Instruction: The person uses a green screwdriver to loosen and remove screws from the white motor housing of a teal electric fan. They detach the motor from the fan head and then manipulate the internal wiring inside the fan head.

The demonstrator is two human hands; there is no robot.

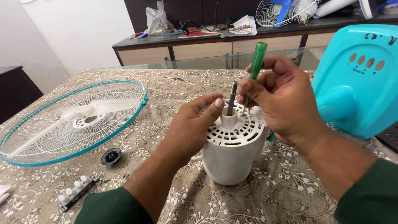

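Observation:
A white fan motor housing (230, 157) stands upright on the patterned tablecloth (265, 195), its vented top plate facing up and a metal shaft (231, 98) sticking out of the middle. My left hand (191, 126) grips the housing's left upper rim, thumb resting near the shaft. My right hand (282, 99) holds a green-handled screwdriver (255, 68) nearly upright, its tip down in the vented top plate just right of the shaft.
A white and teal fan guard (70, 122) lies flat at the left. A black round cap (111, 157) and a white push-button switch strip (76, 191) lie near the front left. A teal fan base cover (360, 79) stands at the right. A cluttered sideboard (207, 39) lines the back.

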